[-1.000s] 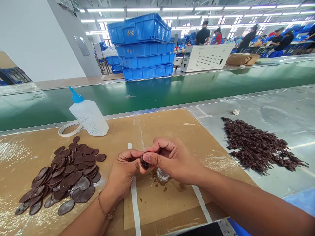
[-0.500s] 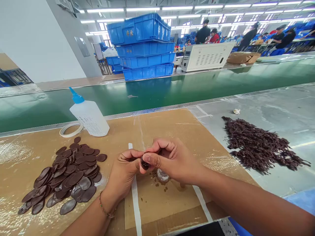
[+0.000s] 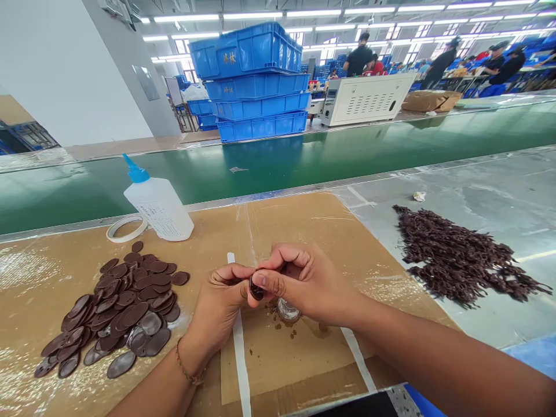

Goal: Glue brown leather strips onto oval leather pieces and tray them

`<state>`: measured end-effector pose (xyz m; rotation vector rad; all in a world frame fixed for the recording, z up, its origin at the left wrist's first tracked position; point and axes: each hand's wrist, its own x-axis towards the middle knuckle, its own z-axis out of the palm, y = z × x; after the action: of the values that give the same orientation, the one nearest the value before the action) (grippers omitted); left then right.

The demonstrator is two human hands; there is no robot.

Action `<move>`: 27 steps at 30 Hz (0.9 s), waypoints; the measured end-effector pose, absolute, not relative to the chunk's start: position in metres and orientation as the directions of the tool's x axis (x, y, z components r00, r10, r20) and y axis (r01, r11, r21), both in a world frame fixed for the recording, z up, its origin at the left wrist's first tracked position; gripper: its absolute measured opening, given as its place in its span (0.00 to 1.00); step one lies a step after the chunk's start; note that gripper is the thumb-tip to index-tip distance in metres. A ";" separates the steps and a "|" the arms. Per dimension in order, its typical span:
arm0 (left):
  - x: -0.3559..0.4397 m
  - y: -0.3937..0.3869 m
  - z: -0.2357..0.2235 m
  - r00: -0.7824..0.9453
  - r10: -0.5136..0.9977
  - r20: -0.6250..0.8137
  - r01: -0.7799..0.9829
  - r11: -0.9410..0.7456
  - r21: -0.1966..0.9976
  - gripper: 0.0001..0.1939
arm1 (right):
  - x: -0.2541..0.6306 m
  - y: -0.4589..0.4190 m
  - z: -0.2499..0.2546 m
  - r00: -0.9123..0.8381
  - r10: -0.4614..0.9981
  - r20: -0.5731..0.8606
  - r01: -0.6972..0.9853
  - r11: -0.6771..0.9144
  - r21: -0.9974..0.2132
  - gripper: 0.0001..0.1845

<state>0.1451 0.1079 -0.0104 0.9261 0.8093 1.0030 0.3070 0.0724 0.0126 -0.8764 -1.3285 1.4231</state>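
Observation:
Between my two hands, over the brown board, is a small dark brown oval disc, tilted and partly covered by fingers. My left hand pinches its left side with thumb and fingertips. From the other side, my right hand presses its thumb on the disc, with the fingers curled behind. Just below the right hand stands a small clear glass dish, partly hidden, with brown drops around it. To the left lies a heap of similar dark brown oval discs.
Behind the heap stand a white bottle with a blue nozzle and a tape roll. Dark brown branching pieces are piled at right. Beyond runs a green conveyor belt, with stacked blue crates and people behind it.
Both hands keep the same grip on the disc in nearly the same place. The whole view has shifted very slightly; nothing else has visibly moved on the table.

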 end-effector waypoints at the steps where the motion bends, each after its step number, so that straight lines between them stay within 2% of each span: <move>1: 0.145 0.108 -0.011 0.330 0.935 -0.132 -0.328 0.245 0.912 0.18 | 0.307 0.072 0.013 -0.278 0.955 0.105 -0.174 0.057 -0.983 0.27; 7: 0.144 0.109 -0.014 0.332 0.935 -0.124 -0.334 0.240 0.911 0.18 | 0.307 0.071 0.015 -0.269 0.958 0.095 -0.177 0.048 -0.983 0.30; 27: 0.144 0.110 -0.017 0.332 0.937 -0.106 -0.353 0.228 0.907 0.18 | 0.307 0.072 0.013 -0.279 0.956 0.093 -0.191 0.039 -0.981 0.28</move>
<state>0.1445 0.1099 -0.0166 0.9300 0.7784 1.0240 0.3068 0.0725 0.0134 -0.8698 -1.3050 1.4475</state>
